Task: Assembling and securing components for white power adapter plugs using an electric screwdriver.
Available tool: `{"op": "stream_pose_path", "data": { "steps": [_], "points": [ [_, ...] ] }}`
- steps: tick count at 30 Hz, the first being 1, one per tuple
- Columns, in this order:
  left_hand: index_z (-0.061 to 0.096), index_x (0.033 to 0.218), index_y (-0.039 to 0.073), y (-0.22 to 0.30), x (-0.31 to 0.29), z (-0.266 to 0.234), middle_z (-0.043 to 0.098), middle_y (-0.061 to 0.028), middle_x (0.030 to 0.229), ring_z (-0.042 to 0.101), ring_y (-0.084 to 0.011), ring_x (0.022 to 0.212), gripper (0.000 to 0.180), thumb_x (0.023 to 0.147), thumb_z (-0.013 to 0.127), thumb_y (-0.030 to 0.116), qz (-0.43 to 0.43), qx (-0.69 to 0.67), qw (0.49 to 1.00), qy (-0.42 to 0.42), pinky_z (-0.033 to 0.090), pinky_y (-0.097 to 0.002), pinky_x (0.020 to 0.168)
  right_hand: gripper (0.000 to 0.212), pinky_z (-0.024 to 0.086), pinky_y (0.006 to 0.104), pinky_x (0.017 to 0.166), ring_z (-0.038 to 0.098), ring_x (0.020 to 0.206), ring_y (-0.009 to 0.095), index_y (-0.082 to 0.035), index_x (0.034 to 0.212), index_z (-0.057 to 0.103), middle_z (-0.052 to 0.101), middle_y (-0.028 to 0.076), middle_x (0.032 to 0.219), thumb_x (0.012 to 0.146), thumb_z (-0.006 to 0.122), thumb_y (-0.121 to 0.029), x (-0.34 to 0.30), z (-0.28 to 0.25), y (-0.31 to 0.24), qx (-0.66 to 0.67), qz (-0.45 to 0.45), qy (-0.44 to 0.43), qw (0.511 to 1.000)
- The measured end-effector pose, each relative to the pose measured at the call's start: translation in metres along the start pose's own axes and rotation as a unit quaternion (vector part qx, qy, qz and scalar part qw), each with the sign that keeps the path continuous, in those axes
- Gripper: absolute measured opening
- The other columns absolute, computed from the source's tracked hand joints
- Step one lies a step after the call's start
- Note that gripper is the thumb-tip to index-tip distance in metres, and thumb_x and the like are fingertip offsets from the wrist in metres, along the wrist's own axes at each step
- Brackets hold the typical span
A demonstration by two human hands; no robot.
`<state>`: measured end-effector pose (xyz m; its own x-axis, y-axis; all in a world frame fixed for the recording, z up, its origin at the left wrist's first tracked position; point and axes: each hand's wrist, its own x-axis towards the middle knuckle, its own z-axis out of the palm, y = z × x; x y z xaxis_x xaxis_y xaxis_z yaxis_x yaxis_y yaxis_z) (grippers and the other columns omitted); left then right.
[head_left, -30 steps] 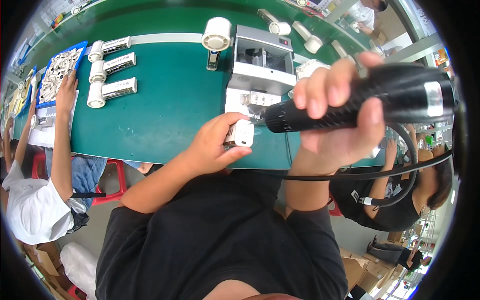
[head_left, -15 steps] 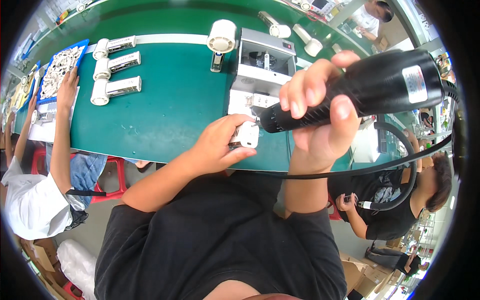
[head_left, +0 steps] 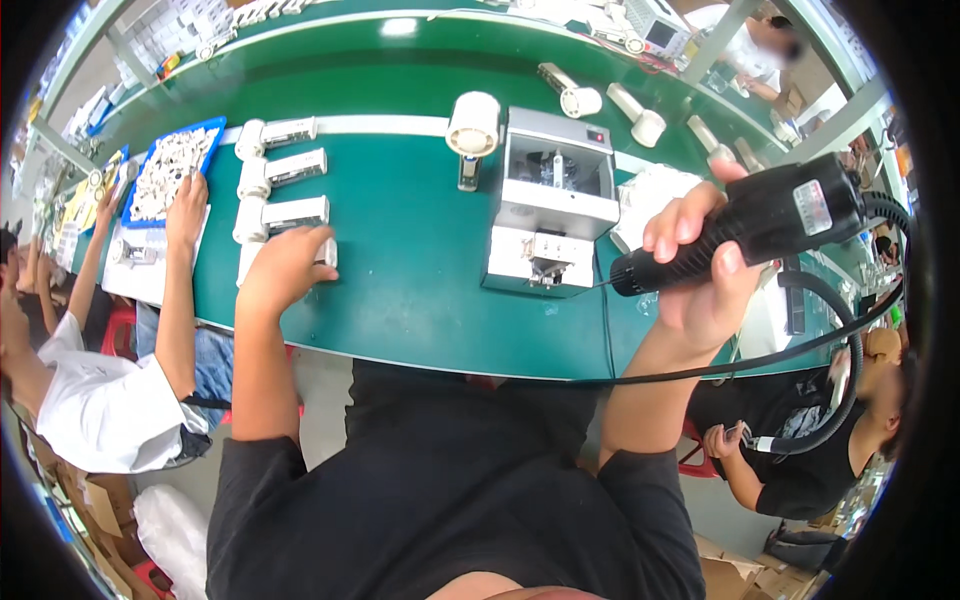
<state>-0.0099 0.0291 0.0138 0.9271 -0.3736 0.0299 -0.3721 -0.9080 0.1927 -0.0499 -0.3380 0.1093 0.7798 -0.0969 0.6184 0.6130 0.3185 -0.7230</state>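
Note:
My left hand [head_left: 285,268] has its fingers closed around a white handheld fan [head_left: 329,256] at the near end of a row, on the left of the green table; the hand covers most of that fan. Three similar white fans [head_left: 295,165] lie beyond it, side by side. In my right hand [head_left: 700,285] is a black electric screwdriver [head_left: 745,225], held nearly level with its thin bit pointing left. The tip hovers by the front of a grey and white screw feeder [head_left: 510,262]. Another white fan [head_left: 473,125] rests left of the feeder.
A blue tray [head_left: 216,150] of small white parts is at the left, with a co-worker's hand [head_left: 187,210] at it. More fans [head_left: 580,100] lie behind the feeder. A black cable [head_left: 720,370] loops below my right hand. Another person [head_left: 790,440] sits at the right.
My left hand has carried the fan from beside the feeder leftward to the near end of the row. The screwdriver has moved away from that fan, and the view has shifted.

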Motion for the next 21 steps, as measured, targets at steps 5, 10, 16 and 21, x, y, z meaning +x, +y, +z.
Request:
{"op": "stream_pose_path", "data": {
  "steps": [5, 10, 16, 21],
  "points": [
    [0.059, 0.104, 0.003, 0.021, 0.009, -0.006, 0.057, -0.0145, 0.108, 0.056, -0.0328, 0.097, 0.04, 0.067, 0.073, 0.008, 0.07, -0.06, 0.992, 0.086, 0.046, -0.0384, 0.081, 0.081, 0.049, 0.0316, 0.062, 0.055, 0.066, 0.019, 0.007, 0.133, 0.03, 0.052, 0.01, 0.08, 0.073, 0.07, -0.03, 0.003, -0.013, 0.001, -0.049, 0.015, -0.029, 0.998],
    [0.061, 0.096, -0.001, 0.044, 0.102, -0.038, 0.062, -0.0139, 0.091, 0.061, -0.0266, 0.081, 0.02, 0.078, 0.063, 0.007, 0.165, -0.165, 0.967, 0.103, 0.048, -0.0331, 0.073, 0.086, 0.051, 0.0322, 0.073, 0.062, 0.082, 0.024, 0.007, 0.131, 0.033, 0.06, 0.017, 0.095, 0.065, 0.077, -0.024, -0.004, -0.04, 0.015, -0.066, 0.088, 0.018, 0.994],
    [0.059, 0.1, -0.001, 0.039, 0.296, -0.006, 0.061, -0.0128, 0.09, 0.059, -0.0205, 0.073, 0.02, 0.081, 0.057, 0.005, 0.177, -0.227, 0.924, 0.253, 0.047, -0.0306, 0.069, 0.038, 0.045, 0.0317, 0.084, 0.06, 0.091, 0.018, 0.001, 0.104, 0.058, 0.062, 0.01, 0.099, 0.07, 0.073, -0.002, -0.027, -0.076, 0.038, -0.142, 0.159, 0.031, 0.976],
    [0.036, 0.131, 0.002, 0.051, 0.396, 0.052, 0.043, -0.0185, 0.131, 0.043, -0.0357, 0.12, 0.059, 0.078, 0.06, 0.01, 0.251, -0.009, 0.963, 0.098, 0.036, -0.04, 0.101, 0.027, 0.048, 0.027, 0.076, 0.061, 0.084, 0.014, 0.002, 0.105, 0.06, 0.066, 0.009, 0.089, 0.078, 0.064, -0.002, -0.06, -0.124, 0.045, -0.333, 0.237, 0.04, 0.912]
  ]
}}
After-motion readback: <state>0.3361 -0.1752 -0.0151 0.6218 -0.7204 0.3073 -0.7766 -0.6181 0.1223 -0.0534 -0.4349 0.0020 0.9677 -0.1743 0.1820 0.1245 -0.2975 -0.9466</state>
